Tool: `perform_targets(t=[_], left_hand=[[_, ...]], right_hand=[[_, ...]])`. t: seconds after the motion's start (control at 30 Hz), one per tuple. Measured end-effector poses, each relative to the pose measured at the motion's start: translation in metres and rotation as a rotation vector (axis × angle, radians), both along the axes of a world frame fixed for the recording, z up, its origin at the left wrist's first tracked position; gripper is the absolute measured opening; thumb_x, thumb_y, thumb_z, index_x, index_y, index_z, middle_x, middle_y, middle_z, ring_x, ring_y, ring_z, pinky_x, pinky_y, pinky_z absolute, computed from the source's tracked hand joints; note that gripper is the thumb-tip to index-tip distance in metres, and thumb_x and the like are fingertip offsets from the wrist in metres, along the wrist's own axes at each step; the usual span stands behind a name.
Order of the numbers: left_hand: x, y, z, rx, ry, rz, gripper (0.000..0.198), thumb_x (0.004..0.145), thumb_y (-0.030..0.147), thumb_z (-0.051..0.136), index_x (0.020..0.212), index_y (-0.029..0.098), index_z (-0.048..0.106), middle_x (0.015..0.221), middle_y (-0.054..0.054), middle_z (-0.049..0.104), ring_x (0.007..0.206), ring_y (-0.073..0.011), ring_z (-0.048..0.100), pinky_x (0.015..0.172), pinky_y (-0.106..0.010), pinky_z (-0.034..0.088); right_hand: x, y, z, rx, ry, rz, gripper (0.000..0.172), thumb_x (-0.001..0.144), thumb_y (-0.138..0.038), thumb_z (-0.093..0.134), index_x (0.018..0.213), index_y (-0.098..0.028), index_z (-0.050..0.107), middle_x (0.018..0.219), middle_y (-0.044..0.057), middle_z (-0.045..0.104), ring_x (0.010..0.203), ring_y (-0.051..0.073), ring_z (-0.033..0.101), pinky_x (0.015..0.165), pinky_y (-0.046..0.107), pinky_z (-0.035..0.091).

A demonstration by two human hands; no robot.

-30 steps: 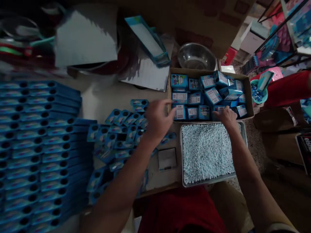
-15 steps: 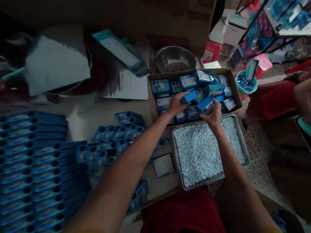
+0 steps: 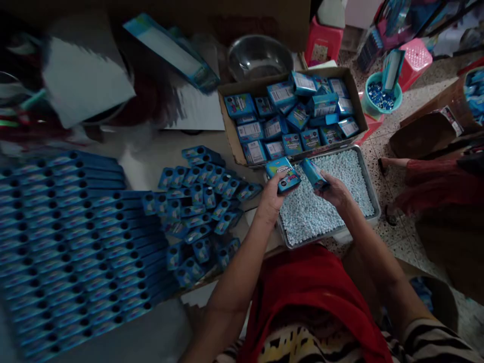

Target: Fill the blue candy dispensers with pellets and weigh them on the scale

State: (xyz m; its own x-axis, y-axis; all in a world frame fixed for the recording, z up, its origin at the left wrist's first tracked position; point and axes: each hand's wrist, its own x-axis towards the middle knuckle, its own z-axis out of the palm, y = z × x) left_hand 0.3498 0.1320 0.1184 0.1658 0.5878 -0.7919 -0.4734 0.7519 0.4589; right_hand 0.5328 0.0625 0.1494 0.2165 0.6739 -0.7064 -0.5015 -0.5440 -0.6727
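Observation:
My left hand [image 3: 275, 192] is closed round a small blue box [image 3: 283, 174], its printed face turned up. In my right hand [image 3: 333, 190] is a second blue box [image 3: 313, 174], tilted and seen from a narrow side. Both boxes are held above a clear tray [image 3: 374, 214] filled with small pale blue and white pellets [image 3: 321, 214]. Beyond the tray lies an open cardboard carton [image 3: 231, 135] holding several blue boxes [image 3: 293, 143]. My fingertips are partly hidden by the boxes.
Rows of stacked blue boxes [image 3: 75, 252] and a loose pile of them [image 3: 196, 206] cover the left. A metal bowl [image 3: 260, 58] stands behind the carton. To the right are a turquoise bucket [image 3: 397, 103], a pink stool [image 3: 416, 58] and part of another person [image 3: 427, 186].
Both hands have come back from the carton to over the tray, each with a blue box. The view has shifted, and more of the red apron shows.

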Motion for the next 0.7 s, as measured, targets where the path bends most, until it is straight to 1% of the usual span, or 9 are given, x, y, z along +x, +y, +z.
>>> perform_targets(t=[0.07,0.17,0.27,0.37,0.43,0.5,0.57,0.63,0.7], left_hand=[[0.005,-0.014,-0.01,-0.079,-0.013,-0.026,0.038,0.089,0.043,0.09,0.115,0.02,0.074,0.102,-0.005,0.083,0.097,-0.0239,0.082,0.092,-0.041,0.07],[0.018,-0.034,-0.024,-0.158,-0.041,-0.097,0.064,0.092,0.075,0.076,0.127,0.022,0.073,0.109,-0.011,0.084,0.105,-0.0288,0.082,0.087,-0.041,0.07],[0.032,-0.047,-0.036,-0.19,-0.066,-0.144,0.074,0.093,0.085,0.065,0.134,0.023,0.073,0.113,-0.013,0.084,0.111,-0.0305,0.081,0.089,-0.042,0.069],[0.04,-0.054,-0.043,-0.19,-0.018,-0.124,0.072,0.095,0.083,0.065,0.137,0.025,0.072,0.115,-0.011,0.084,0.111,-0.0297,0.08,0.091,-0.042,0.068],[0.041,-0.056,-0.045,-0.181,0.005,-0.11,0.067,0.097,0.079,0.064,0.136,0.025,0.072,0.115,-0.01,0.083,0.11,-0.0286,0.08,0.09,-0.04,0.068],[0.037,-0.058,-0.047,-0.153,0.014,-0.087,0.056,0.101,0.071,0.065,0.131,0.025,0.073,0.111,-0.009,0.083,0.106,-0.0263,0.08,0.089,-0.037,0.067],[0.03,-0.059,-0.048,-0.112,0.029,-0.044,0.042,0.101,0.059,0.07,0.125,0.024,0.073,0.103,-0.005,0.081,0.096,-0.0217,0.079,0.088,-0.034,0.067],[0.023,-0.06,-0.05,-0.089,0.051,-0.018,0.034,0.096,0.049,0.079,0.119,0.024,0.072,0.094,-0.001,0.078,0.084,-0.017,0.076,0.087,-0.032,0.066],[0.02,-0.062,-0.051,-0.107,0.054,-0.059,0.037,0.092,0.05,0.085,0.115,0.024,0.07,0.087,0.002,0.075,0.075,-0.0147,0.073,0.085,-0.032,0.065]], right_hand=[[0.0,-0.009,-0.004,-0.037,0.038,-0.005,0.049,0.074,-0.059,0.092,0.088,-0.023,0.061,0.074,-0.002,0.065,0.067,0.013,0.058,0.057,0.024,0.05],[-0.005,-0.013,-0.013,-0.048,-0.008,0.021,0.051,0.073,-0.061,0.091,0.093,-0.024,0.061,0.077,-0.003,0.065,0.069,0.013,0.059,0.057,0.023,0.047],[-0.011,-0.011,-0.025,-0.124,-0.134,0.084,0.055,0.074,-0.062,0.087,0.103,-0.024,0.062,0.084,-0.003,0.07,0.073,0.013,0.062,0.061,0.023,0.047],[-0.013,-0.011,-0.037,-0.173,-0.256,0.128,0.053,0.075,-0.058,0.085,0.106,-0.022,0.063,0.085,-0.002,0.072,0.075,0.013,0.062,0.064,0.022,0.046],[-0.011,-0.015,-0.043,-0.17,-0.231,0.134,0.049,0.075,-0.058,0.084,0.102,-0.022,0.065,0.084,-0.001,0.072,0.075,0.013,0.061,0.065,0.023,0.046],[-0.004,-0.023,-0.046,-0.156,-0.151,0.125,0.047,0.075,-0.06,0.081,0.098,-0.021,0.066,0.087,0.001,0.073,0.076,0.014,0.064,0.068,0.024,0.05],[0.007,-0.031,-0.042,-0.116,-0.167,0.123,0.047,0.077,-0.06,0.077,0.102,-0.021,0.068,0.094,0.002,0.076,0.083,0.017,0.069,0.074,0.027,0.055],[0.018,-0.036,-0.034,-0.084,-0.399,0.214,0.047,0.08,-0.056,0.076,0.11,-0.021,0.071,0.102,0.004,0.077,0.095,0.023,0.072,0.082,0.033,0.059],[0.021,-0.036,-0.024,-0.107,-0.806,0.395,0.045,0.083,-0.047,0.075,0.121,-0.021,0.074,0.112,0.008,0.076,0.106,0.029,0.072,0.091,0.038,0.059]])
